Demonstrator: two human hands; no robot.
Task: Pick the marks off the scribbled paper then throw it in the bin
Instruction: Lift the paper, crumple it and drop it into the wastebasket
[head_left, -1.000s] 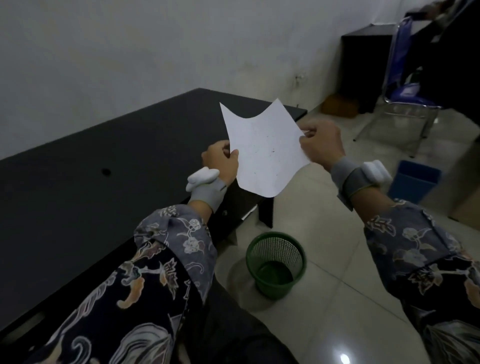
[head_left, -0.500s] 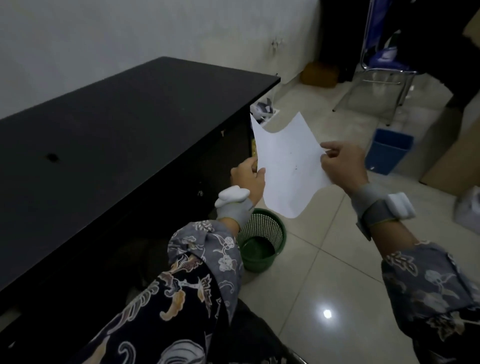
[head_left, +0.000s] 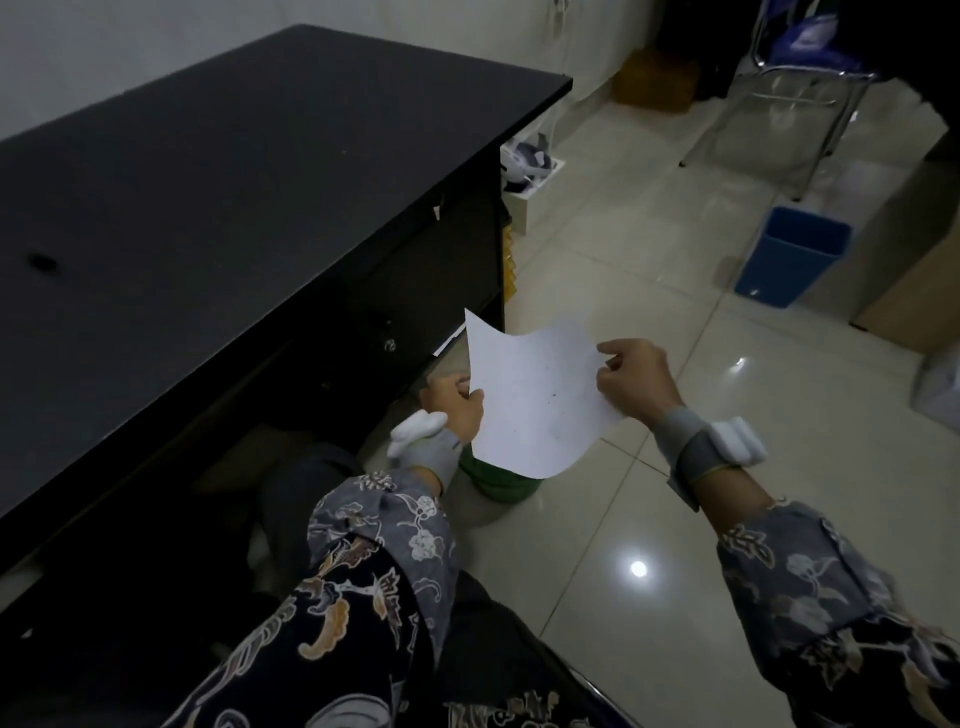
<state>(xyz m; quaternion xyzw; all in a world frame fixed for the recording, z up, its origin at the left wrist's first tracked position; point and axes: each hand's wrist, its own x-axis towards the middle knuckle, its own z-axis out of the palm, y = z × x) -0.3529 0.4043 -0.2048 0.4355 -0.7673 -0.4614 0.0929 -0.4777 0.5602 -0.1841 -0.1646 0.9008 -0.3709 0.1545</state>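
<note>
A white sheet of paper (head_left: 535, 395) with a few faint dark specks hangs upright in the air between my hands. My left hand (head_left: 452, 402) pinches its left edge, and my right hand (head_left: 636, 382) pinches its right edge. The sheet's top edge sags in a curve between the two grips. Directly below the paper stands the green mesh bin (head_left: 501, 486) on the floor; only part of its side shows, the rest is hidden behind the sheet and my left wrist.
A black desk (head_left: 234, 197) fills the left, its end panel close to my left hand. A blue bin (head_left: 792, 257) stands on the tiled floor at the right, beside a cardboard box (head_left: 914, 280). A chair (head_left: 800, 88) is at the back.
Both hands have lowered the paper from desk height down beside the desk's end, over the green bin. The view has tilted down with them.
</note>
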